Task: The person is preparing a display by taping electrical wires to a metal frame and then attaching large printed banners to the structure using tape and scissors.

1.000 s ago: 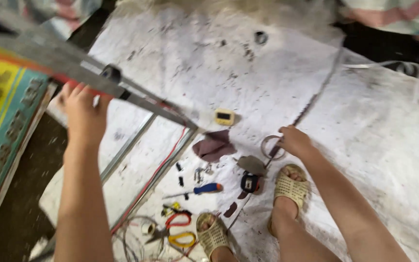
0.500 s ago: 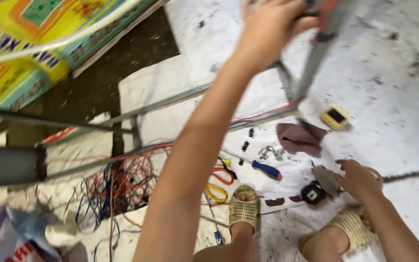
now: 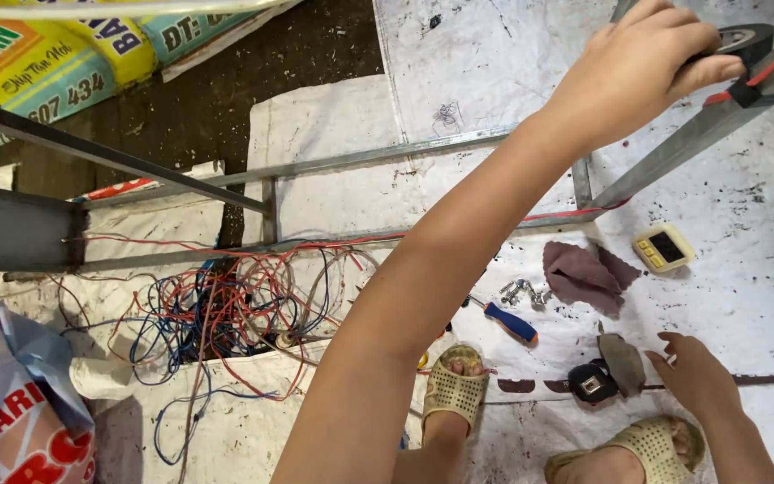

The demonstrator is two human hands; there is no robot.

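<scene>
Left hand hiding tape roll

Black tape roll, seemingly against slanted bar

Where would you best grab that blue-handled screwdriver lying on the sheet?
Probably by the blue handle of the screwdriver, coming from above. It lies flat on the white sheet, and the handle is its thickest part. The thin shaft end runs under the forearm, so that side is blocked.
</scene>
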